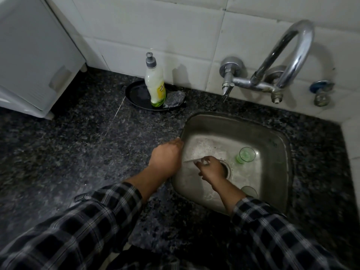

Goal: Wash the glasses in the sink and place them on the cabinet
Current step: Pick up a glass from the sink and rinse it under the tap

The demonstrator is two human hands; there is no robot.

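Well, from my seat both hands are down at the sink (pixel 233 118). My left hand (pixel 165 158) sits at its left rim, knuckles up, the fingers curled over the edge and hidden behind the back of the hand, so I cannot tell whether it grips anything. My right hand (pixel 211 169) is lower in the basin, partly covering the drain (pixel 227 172), with its fingers curled toward the left hand. A faint pale edge runs between the two hands (perhaps clear glass, but it is blurred), and I cannot tell if the right hand holds it.

A green glass (pixel 245 154) lies tilted on the basin floor just right of the drain, apart from both hands. A second glass (pixel 250 190) shows near the front right corner, half hidden by my right forearm and its plaid sleeve (pixel 272 227).

The tap (pixel 288 55) arches off the tiled wall (pixel 155 26) above the sink's back right. On the dark speckled counter (pixel 78 143) behind my left hand, a soap bottle (pixel 154 82) stands upright in a black dish (pixel 136 94), with a steel scrubber (pixel 174 98) touching its base. A white box (pixel 33 55) fills the far left corner, well apart from the sink.
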